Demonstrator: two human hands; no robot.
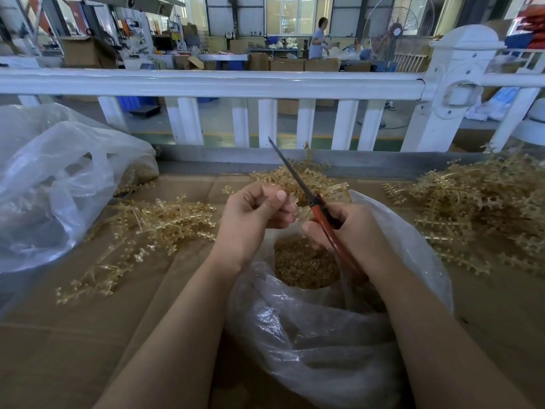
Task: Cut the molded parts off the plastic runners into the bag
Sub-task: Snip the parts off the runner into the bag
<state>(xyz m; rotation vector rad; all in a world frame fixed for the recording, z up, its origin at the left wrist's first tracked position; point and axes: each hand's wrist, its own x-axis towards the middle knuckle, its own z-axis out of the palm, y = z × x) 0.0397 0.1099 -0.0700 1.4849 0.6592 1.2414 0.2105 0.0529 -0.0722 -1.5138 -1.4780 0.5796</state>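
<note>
Runners of translucent amber plastic lie in three heaps on the cardboard-covered worktop (pixel 88 335): one tangle at the left (pixel 153 225), a bigger pile toward the right edge (pixel 483 208), and a smaller clump (pixel 298 175) at the far middle, just behind the hands. Between the forearms, at the near middle of the worktop, sits the clear bag (pixel 309 343), its mouth open upward, with a mass of small amber cut parts (pixel 303 264) lying inside. The left hand (pixel 250 214) hovers over the bag's far rim, its fingers curled and thumb pressed as if pinching a small clear piece; what exactly it holds is too small to tell. The right hand (pixel 351 228) grips red-handled scissors (pixel 306 196), the dark blades pointing up and away toward the far edge, apparently closed together. A second, larger clear bag (pixel 53 178) slumps at the left far corner of the worktop. Beyond the far edge runs a white railing (pixel 206 84), with a workshop floor behind it where a person (pixel 318 38) stands at a distant table.
</note>
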